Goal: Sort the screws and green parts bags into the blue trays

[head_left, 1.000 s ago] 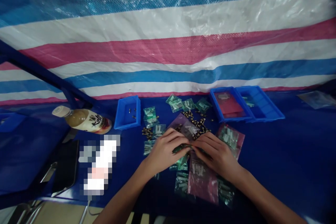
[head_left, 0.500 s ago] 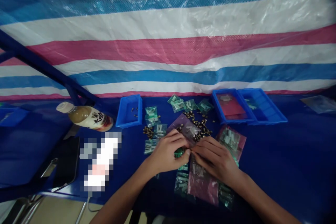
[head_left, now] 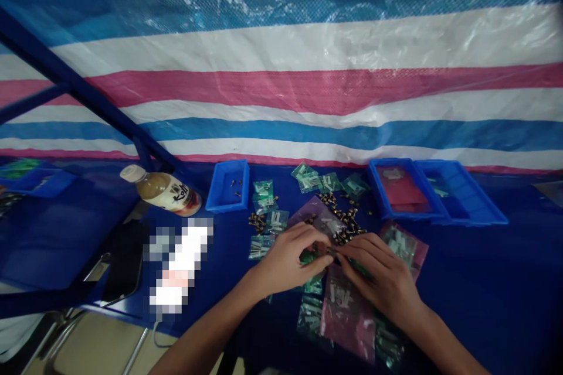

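Note:
My left hand (head_left: 295, 259) is closed in a pinch, thumb and forefinger meeting the fingertips of my right hand (head_left: 382, 269), which is closed too. Between the fingertips shows a small, dark, shiny thing, too small to name. Beneath the hands lie a pink bag with small parts (head_left: 348, 321) and green bags (head_left: 311, 315), partly covered by the fingers. Just beyond, a heap of brass-coloured screw-like pieces (head_left: 347, 217) rests beside and partly on a purple bag (head_left: 314, 209). Left of my left hand are small clear-green bags (head_left: 276, 221) and a smaller heap of pieces (head_left: 257, 222).
A blue bin (head_left: 227, 186) with a few pieces stands at the back. Two joined blue bins stand right, one holding pink bags (head_left: 402, 190), the other (head_left: 472, 199) small bags. A drink bottle (head_left: 169, 192) leans left, above a phone-like black slab (head_left: 125, 269). A striped sheet (head_left: 281, 91) hangs behind.
The view has shifted, so everything sits further right. My hands stay together at nearly the same place over the bags, and the small dark thing between the fingertips now shows more.

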The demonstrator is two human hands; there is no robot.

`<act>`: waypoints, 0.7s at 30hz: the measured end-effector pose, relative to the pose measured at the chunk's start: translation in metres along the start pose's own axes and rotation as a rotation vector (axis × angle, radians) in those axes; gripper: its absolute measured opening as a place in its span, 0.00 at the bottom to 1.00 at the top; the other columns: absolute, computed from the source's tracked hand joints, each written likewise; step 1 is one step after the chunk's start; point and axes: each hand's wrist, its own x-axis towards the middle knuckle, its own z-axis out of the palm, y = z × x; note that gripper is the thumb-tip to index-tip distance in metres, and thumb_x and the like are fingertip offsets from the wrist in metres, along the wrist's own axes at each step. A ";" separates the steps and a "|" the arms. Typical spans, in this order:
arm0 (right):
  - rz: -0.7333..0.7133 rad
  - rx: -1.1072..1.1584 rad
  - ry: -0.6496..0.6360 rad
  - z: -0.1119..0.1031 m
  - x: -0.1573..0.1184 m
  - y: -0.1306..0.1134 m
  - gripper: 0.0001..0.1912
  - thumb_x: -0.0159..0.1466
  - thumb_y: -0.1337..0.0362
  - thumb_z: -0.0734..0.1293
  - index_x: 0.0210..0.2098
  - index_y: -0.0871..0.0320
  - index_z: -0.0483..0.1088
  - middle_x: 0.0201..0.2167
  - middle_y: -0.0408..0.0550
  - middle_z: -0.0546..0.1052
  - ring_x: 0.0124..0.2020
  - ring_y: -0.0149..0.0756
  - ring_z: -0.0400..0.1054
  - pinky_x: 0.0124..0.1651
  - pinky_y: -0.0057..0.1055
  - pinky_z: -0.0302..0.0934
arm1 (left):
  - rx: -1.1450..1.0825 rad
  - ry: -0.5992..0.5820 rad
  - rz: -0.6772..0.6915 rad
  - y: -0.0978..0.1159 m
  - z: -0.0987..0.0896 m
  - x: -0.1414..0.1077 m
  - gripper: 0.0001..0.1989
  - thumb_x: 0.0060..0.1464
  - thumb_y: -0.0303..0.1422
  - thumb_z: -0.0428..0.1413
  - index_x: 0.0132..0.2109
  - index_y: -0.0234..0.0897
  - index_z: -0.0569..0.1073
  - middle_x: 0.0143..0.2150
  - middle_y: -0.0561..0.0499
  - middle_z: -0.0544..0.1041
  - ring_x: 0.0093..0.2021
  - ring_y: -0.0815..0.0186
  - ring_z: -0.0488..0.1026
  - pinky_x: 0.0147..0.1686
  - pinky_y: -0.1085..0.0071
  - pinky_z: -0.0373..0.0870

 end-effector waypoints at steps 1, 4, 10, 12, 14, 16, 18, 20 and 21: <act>0.005 0.001 0.003 0.000 0.000 0.001 0.14 0.62 0.75 0.67 0.46 0.58 0.71 0.36 0.49 0.77 0.38 0.38 0.70 0.42 0.38 0.68 | 0.011 0.003 0.017 -0.002 0.000 0.000 0.06 0.62 0.34 0.55 0.45 0.38 0.72 0.36 0.49 0.75 0.39 0.64 0.71 0.41 0.69 0.68; 0.015 0.001 0.005 0.002 -0.001 0.002 0.12 0.62 0.74 0.67 0.45 0.58 0.72 0.35 0.49 0.77 0.38 0.38 0.71 0.42 0.39 0.68 | 0.057 0.000 0.050 -0.005 0.000 0.000 0.06 0.63 0.34 0.54 0.45 0.38 0.72 0.37 0.48 0.76 0.41 0.63 0.72 0.43 0.68 0.69; 0.039 -0.003 -0.068 0.007 -0.002 0.004 0.11 0.65 0.72 0.65 0.46 0.57 0.71 0.37 0.49 0.77 0.39 0.38 0.70 0.43 0.38 0.67 | 0.200 -0.005 0.086 -0.007 0.000 0.000 0.04 0.60 0.30 0.54 0.42 0.38 0.72 0.35 0.49 0.75 0.40 0.63 0.71 0.40 0.68 0.70; 0.046 -0.023 -0.074 0.007 -0.002 0.004 0.10 0.65 0.71 0.65 0.46 0.57 0.71 0.38 0.50 0.77 0.40 0.39 0.70 0.44 0.39 0.67 | 0.286 0.085 0.089 -0.011 -0.011 0.000 0.03 0.58 0.29 0.54 0.39 0.38 0.72 0.33 0.50 0.75 0.38 0.64 0.71 0.39 0.68 0.69; 0.052 -0.039 -0.061 0.006 -0.002 0.004 0.11 0.66 0.70 0.65 0.47 0.57 0.72 0.38 0.50 0.77 0.39 0.39 0.70 0.44 0.39 0.67 | 0.433 0.277 0.029 -0.020 -0.031 -0.001 0.03 0.58 0.28 0.53 0.36 0.39 0.71 0.32 0.51 0.75 0.36 0.63 0.70 0.40 0.67 0.69; 0.052 -0.041 -0.038 0.004 -0.001 0.004 0.11 0.66 0.70 0.65 0.47 0.58 0.72 0.38 0.50 0.77 0.39 0.39 0.71 0.43 0.39 0.67 | 0.653 0.534 -0.117 -0.034 -0.059 -0.005 0.04 0.58 0.29 0.53 0.35 0.38 0.71 0.32 0.49 0.75 0.36 0.61 0.70 0.40 0.65 0.67; 0.052 -0.036 -0.022 0.003 -0.002 0.005 0.12 0.65 0.71 0.66 0.48 0.57 0.72 0.38 0.50 0.77 0.39 0.39 0.70 0.43 0.39 0.67 | 0.877 0.699 -0.329 -0.049 -0.087 -0.012 0.06 0.59 0.33 0.53 0.34 0.38 0.71 0.30 0.48 0.74 0.36 0.58 0.69 0.41 0.62 0.66; 0.048 -0.032 -0.015 0.002 -0.002 0.006 0.13 0.64 0.72 0.66 0.48 0.57 0.72 0.38 0.49 0.76 0.40 0.39 0.70 0.44 0.40 0.67 | 0.999 0.691 -0.488 -0.061 -0.109 -0.020 0.10 0.60 0.36 0.52 0.31 0.38 0.71 0.29 0.47 0.73 0.36 0.55 0.69 0.42 0.60 0.65; 0.043 -0.033 -0.014 0.001 -0.002 0.006 0.13 0.64 0.72 0.67 0.47 0.57 0.72 0.39 0.50 0.76 0.41 0.39 0.69 0.45 0.40 0.66 | 1.026 0.668 -0.533 -0.065 -0.115 -0.023 0.12 0.60 0.38 0.52 0.31 0.38 0.71 0.29 0.47 0.73 0.36 0.55 0.69 0.43 0.60 0.65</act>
